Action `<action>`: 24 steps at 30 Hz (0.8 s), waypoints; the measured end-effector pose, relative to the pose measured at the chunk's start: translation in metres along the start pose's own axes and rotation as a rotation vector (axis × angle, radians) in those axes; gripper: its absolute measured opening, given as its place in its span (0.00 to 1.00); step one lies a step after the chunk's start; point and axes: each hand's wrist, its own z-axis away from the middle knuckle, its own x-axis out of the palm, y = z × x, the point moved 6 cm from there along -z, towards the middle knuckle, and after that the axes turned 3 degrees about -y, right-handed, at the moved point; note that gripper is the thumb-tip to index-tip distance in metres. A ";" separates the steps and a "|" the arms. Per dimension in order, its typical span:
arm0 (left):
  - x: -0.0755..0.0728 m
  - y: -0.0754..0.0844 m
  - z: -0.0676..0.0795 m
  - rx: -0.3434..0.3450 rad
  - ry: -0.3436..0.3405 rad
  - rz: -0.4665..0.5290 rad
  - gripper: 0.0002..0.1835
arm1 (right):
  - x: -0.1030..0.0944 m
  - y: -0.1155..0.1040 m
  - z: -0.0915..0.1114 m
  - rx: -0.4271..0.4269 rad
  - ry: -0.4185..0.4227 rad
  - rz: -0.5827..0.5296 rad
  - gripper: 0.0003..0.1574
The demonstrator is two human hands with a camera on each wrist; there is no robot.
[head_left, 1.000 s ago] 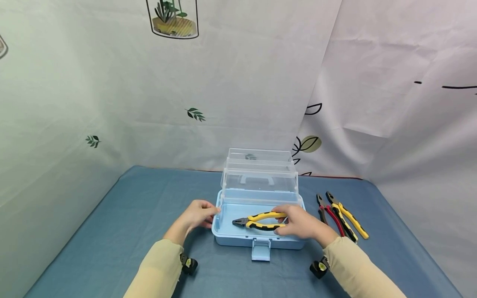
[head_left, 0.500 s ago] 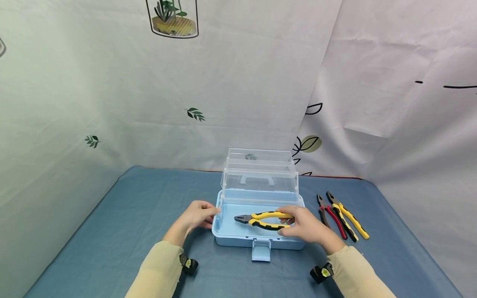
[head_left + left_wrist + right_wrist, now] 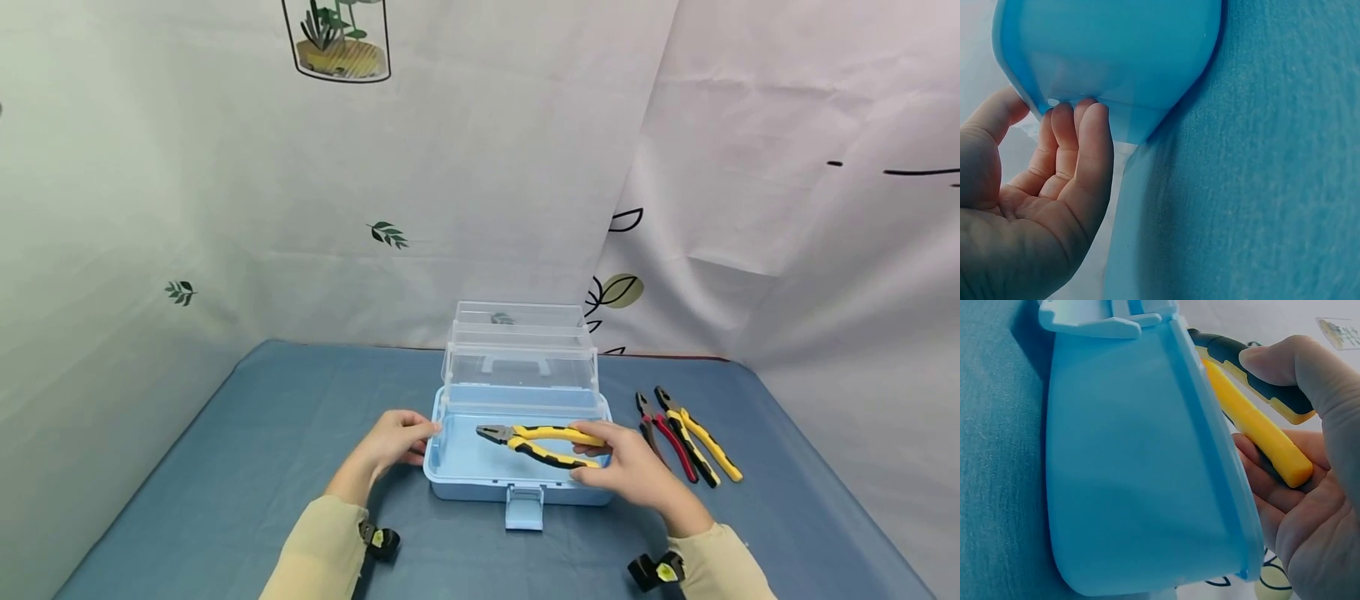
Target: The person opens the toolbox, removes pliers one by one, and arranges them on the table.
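Note:
A light blue toolbox [image 3: 480, 490] stands on the table with its clear lid [image 3: 525, 367] raised at the back. My left hand [image 3: 393, 437] pinches the box's left rim, thumb over the edge and fingers against the outer wall, as the left wrist view shows at the box end [image 3: 1122, 56]. My right hand [image 3: 630, 467] holds yellow-and-black pliers [image 3: 551, 433] by their spread handles [image 3: 1260, 425], above the box's right side. Their grey nose points left over the box's inside. The right wrist view has the thumb on one handle and the fingers under the other.
Right of the box lie red-and-black pliers [image 3: 671, 442] and another yellow-and-black pair [image 3: 697, 433]. A blue latch [image 3: 524, 508] hangs down at the box's front. Behind the blue-covered table [image 3: 300, 400] rises a white printed cloth [image 3: 480, 167].
My right hand has drawn the pliers to the right and slightly up, with the handles now nearer the box's right rim. The left hand keeps its place on the left rim.

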 end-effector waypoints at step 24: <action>0.002 0.000 0.002 -0.004 0.011 0.049 0.13 | -0.026 0.009 0.019 -0.024 0.282 -0.019 0.35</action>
